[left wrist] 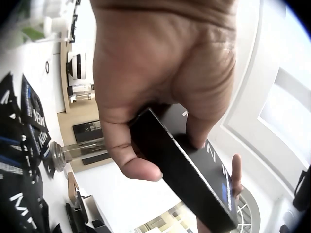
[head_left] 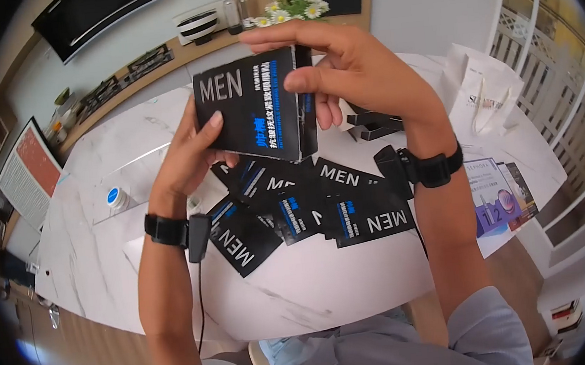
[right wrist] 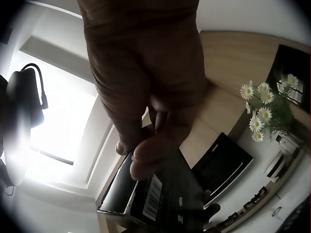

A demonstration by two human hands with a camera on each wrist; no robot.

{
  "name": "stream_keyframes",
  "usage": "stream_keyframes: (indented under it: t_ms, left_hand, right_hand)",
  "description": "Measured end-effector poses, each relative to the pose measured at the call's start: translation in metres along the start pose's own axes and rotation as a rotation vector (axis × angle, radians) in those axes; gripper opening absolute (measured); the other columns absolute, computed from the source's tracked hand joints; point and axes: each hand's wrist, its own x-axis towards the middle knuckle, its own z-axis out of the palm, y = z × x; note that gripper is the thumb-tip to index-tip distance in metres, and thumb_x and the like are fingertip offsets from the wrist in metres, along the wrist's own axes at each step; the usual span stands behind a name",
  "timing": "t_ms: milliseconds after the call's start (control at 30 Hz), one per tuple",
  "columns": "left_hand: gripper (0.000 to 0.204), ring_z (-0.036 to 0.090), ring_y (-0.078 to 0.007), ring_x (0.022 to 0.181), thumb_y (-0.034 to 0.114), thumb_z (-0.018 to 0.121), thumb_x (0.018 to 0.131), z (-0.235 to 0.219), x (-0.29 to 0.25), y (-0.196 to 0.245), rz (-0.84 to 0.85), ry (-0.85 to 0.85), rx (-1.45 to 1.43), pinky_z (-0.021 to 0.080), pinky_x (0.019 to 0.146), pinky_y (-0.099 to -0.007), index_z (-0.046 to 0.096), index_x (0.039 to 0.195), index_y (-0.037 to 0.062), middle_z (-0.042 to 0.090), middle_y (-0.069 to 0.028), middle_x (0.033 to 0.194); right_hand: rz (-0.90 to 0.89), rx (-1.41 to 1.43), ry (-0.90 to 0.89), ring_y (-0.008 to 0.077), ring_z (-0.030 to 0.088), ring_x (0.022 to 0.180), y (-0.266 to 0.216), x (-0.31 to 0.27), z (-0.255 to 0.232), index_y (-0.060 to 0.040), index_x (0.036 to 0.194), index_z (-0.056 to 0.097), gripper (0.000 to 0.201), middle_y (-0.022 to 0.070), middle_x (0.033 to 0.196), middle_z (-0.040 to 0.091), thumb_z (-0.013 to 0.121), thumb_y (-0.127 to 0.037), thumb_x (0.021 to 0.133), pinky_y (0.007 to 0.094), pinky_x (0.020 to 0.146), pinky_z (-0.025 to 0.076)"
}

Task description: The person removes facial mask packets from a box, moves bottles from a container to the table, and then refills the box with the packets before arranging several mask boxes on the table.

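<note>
A black box [head_left: 254,109] marked MEN, with blue and white print, is held up over the table, its front tilted towards the head camera. My left hand [head_left: 194,146] grips it at the lower left, thumb across the front and fingers behind. In the left wrist view, the left hand [left wrist: 160,82] has its thumb and fingers on either side of the box [left wrist: 189,174]. My right hand [head_left: 345,68] is at the box's right end, thumb at the front edge, one finger stretched above the top. The right wrist view shows bent fingers of the right hand [right wrist: 150,97] at the box's end, near a barcode.
Several black MEN sachets [head_left: 372,210] lie in a pile on the marble-patterned table [head_left: 281,282] below. A small white jar [head_left: 116,197] stands left. To the right are an open black carton [head_left: 375,125], a white paper bag [head_left: 480,87] and printed leaflets [head_left: 498,194].
</note>
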Motion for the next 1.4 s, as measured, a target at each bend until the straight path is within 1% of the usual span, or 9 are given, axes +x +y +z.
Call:
stream_keyframes:
  t_ms: [133, 300, 433, 533, 633, 733, 1000, 1200, 1400]
  left_hand:
    - [0.079, 0.066, -0.0137, 0.094, 0.026, 0.077, 0.094, -0.028, -0.007, 0.026, 0.137, 0.174, 0.206, 0.055, 0.069, -0.027, 0.034, 0.157, 0.0042, 0.063, -0.0085, 0.126]
    - [0.069, 0.063, -0.0159, 0.111, 0.026, 0.078, 0.092, -0.055, -0.033, 0.06, 0.169, 0.249, 0.431, 0.05, 0.096, -0.0303, 0.048, 0.149, 0.0001, 0.064, -0.0085, 0.131]
    - [0.058, 0.066, -0.0157, 0.106, 0.02, 0.081, 0.09, -0.07, -0.038, 0.074, 0.296, 0.41, 0.559, 0.051, 0.097, -0.0304, 0.06, 0.14, -0.0005, 0.072, -0.0093, 0.116]
    - [0.054, 0.066, -0.015, 0.108, 0.017, 0.08, 0.09, -0.079, -0.041, 0.082, 0.375, 0.389, 0.628, 0.052, 0.099, -0.0305, 0.062, 0.138, 0.0013, 0.071, -0.0085, 0.12]
    - [0.049, 0.066, -0.0153, 0.109, 0.017, 0.077, 0.093, -0.109, -0.05, 0.094, 0.38, 0.369, 0.757, 0.051, 0.101, -0.0306, 0.063, 0.138, 0.0044, 0.071, -0.0081, 0.123]
    - [0.05, 0.065, -0.0159, 0.112, 0.019, 0.076, 0.094, -0.136, -0.062, 0.107, 0.392, 0.404, 0.922, 0.051, 0.102, -0.031, 0.062, 0.139, 0.0059, 0.069, -0.0077, 0.124]
    - [0.048, 0.059, -0.0163, 0.122, 0.006, 0.067, 0.096, -0.201, -0.077, 0.112, 0.29, 0.402, 1.079, 0.045, 0.106, -0.0294, 0.056, 0.143, 0.0053, 0.064, -0.008, 0.135]
    - [0.049, 0.056, -0.0162, 0.122, -0.004, 0.063, 0.093, -0.215, -0.083, 0.083, 0.205, 0.4, 1.082, 0.044, 0.105, -0.0283, 0.058, 0.14, 0.0067, 0.062, -0.0064, 0.134]
    - [0.053, 0.055, -0.0174, 0.122, -0.008, 0.065, 0.089, -0.215, -0.079, 0.07, 0.24, 0.402, 1.201, 0.045, 0.103, -0.029, 0.058, 0.139, 0.008, 0.059, -0.0066, 0.135]
  right_hand:
    - [0.101, 0.041, -0.133, 0.0121, 0.07, 0.067, 0.003, 0.005, 0.01, -0.013, 0.154, 0.046, 0.059, 0.0115, 0.109, 0.071, 0.064, -0.006, 0.098, 0.023, 0.062, 0.059]
    - [0.081, 0.099, -0.098, 0.0184, 0.074, 0.085, 0.048, 0.022, 0.046, -0.0061, 0.158, 0.033, 0.067, 0.0152, 0.114, 0.068, 0.062, -0.003, 0.098, 0.0281, 0.075, 0.062]
    - [0.063, 0.274, -0.03, 0.0193, 0.074, 0.084, 0.081, 0.042, 0.096, 0.0099, 0.142, 0.04, 0.054, 0.0184, 0.103, 0.07, 0.062, 0.004, 0.093, 0.0301, 0.078, 0.062]
    - [0.187, 0.258, -0.008, 0.021, 0.073, 0.092, 0.089, 0.071, 0.123, 0.008, 0.139, 0.044, 0.051, 0.0172, 0.106, 0.069, 0.065, -0.005, 0.094, 0.0325, 0.081, 0.061]
    - [0.141, -0.237, -0.05, 0.026, 0.074, 0.091, 0.09, 0.11, 0.138, 0.0082, 0.126, 0.057, 0.047, 0.02, 0.102, 0.071, 0.073, -0.014, 0.088, 0.0351, 0.078, 0.059]
    - [-0.037, -0.392, -0.078, 0.0327, 0.074, 0.092, 0.085, 0.142, 0.156, 0.0072, 0.114, 0.065, 0.044, 0.0226, 0.099, 0.073, 0.077, -0.022, 0.083, 0.0391, 0.078, 0.057]
    - [-0.06, -0.363, -0.077, 0.0373, 0.072, 0.097, 0.108, 0.218, 0.218, 0.0068, 0.105, 0.07, 0.052, 0.0237, 0.102, 0.073, 0.087, -0.028, 0.07, 0.0408, 0.086, 0.058]
    - [-0.02, -0.397, -0.059, 0.0379, 0.072, 0.098, 0.116, 0.233, 0.23, 0.0073, 0.106, 0.067, 0.057, 0.0228, 0.105, 0.073, 0.09, -0.029, 0.068, 0.0417, 0.086, 0.058]
    - [-0.082, -0.389, 0.002, 0.037, 0.073, 0.096, 0.123, 0.23, 0.23, 0.0113, 0.13, 0.049, 0.078, 0.0269, 0.102, 0.072, 0.089, -0.021, 0.071, 0.0377, 0.084, 0.059]
